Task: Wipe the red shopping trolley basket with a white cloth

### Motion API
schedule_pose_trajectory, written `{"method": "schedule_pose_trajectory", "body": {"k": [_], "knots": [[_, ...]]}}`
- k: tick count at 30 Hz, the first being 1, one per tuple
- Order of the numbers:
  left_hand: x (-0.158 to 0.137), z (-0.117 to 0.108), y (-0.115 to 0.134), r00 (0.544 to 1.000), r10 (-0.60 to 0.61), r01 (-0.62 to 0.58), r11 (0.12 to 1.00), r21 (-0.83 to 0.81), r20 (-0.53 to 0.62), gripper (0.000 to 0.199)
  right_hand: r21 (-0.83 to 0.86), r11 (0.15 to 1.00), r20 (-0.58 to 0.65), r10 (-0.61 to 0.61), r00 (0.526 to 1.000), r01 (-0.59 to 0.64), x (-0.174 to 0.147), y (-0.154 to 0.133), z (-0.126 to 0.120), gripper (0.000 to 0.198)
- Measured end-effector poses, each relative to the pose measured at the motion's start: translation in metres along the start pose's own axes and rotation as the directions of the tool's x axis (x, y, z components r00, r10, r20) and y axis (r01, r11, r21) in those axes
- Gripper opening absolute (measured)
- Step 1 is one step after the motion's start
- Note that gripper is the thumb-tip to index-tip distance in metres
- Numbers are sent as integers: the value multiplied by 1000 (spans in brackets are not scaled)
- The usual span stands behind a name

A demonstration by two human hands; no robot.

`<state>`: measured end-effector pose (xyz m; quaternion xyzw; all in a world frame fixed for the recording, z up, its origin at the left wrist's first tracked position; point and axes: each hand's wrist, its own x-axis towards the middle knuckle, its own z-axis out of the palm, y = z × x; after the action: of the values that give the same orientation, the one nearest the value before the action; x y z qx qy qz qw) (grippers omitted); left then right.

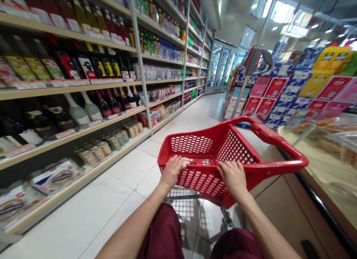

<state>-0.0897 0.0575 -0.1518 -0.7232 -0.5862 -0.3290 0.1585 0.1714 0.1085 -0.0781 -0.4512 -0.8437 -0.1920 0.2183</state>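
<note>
A red plastic shopping cart (199,178) with perforated walls stands sideways in front of me. My left hand (171,172) is closed over the near rim, toward the basket's left end. Something small and whitish (185,162) shows at its fingertips; I cannot make out what it is. Farther right along the same rim, my right hand (232,177) has its fingers curled over the edge. The cart's red handle (284,147) extends to the right, with neither hand on it. Through the basket's open top I see part of its latticed floor.
Shelves (75,90) of bottles and cans line the left side. On the right runs a counter (320,177) with packaged food behind clear panels. Stacked boxes (275,91) and a grey pole handle (260,60) stand beyond the cart. Glass-door fridges (220,65) close off the aisle's far end.
</note>
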Motion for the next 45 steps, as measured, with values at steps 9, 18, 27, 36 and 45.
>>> {"method": "schedule_pose_trajectory", "body": {"k": [9,18,27,36,45], "knots": [[18,19,44,999,46,-46,999,-26,16,43,-9,1000,4,20,1000,-20,0,-4,-1,24],[2,7,7,974,-187,197,978,66,-128,38,-5,1000,-20,24,1000,-24,-1,-3,-1,24],[16,14,42,991,132,-132,991,19,15,45,15,999,-10,30,999,-30,-5,5,-4,23],[22,22,68,1000,13,-13,1000,6,20,48,29,996,-71,89,994,-87,-10,19,-11,21],[13,15,43,996,84,-81,995,60,-41,46,88,996,-67,38,997,-32,-13,21,-9,21]]}}
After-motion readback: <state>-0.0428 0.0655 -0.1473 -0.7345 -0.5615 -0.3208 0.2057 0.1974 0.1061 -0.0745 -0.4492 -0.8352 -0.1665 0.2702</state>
